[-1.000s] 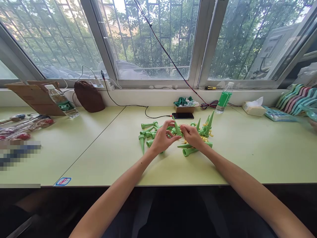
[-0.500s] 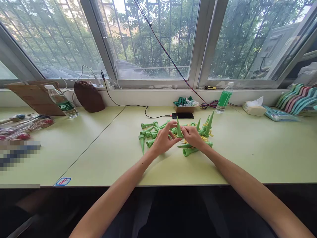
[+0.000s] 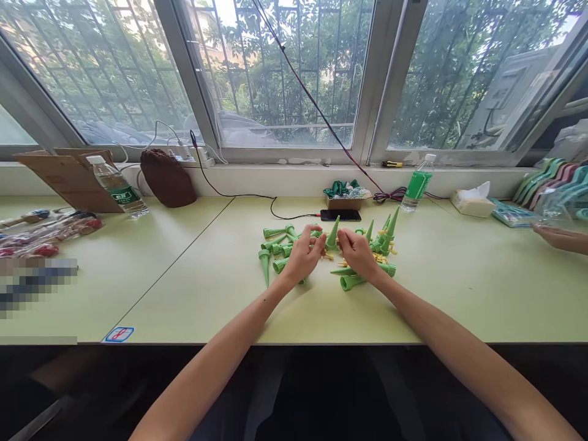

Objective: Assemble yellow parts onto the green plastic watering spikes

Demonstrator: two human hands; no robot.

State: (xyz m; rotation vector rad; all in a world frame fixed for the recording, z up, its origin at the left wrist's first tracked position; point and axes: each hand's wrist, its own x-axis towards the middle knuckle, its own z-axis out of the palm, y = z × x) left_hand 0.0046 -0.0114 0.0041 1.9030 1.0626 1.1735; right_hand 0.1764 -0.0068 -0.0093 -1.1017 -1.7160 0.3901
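Just above a pile of parts, my left hand (image 3: 303,254) is closed with thumb and fingers at the base of a green plastic watering spike (image 3: 334,234), its tip pointing up and leaning right. Close against the spike's right side is my right hand (image 3: 359,254), its fingers pinched together; what they hold is hidden. More green spikes (image 3: 264,266) lie on their sides around my left hand. Beyond my right hand, several stand point up, such as one green spike (image 3: 391,229). Small yellow pieces (image 3: 381,258) are scattered among them.
A phone (image 3: 340,215) on a cable and a small cardboard box (image 3: 348,201) are behind the pile. Water bottles (image 3: 417,184) stand left and right. A tissue pack (image 3: 473,201) lies at right. Another person's hand (image 3: 560,239) reaches in by the coloured hangers (image 3: 546,184).
The spike has turned from upright to leaning right. My left thumb has moved up to its base. Another person's hand has come in at the right edge.
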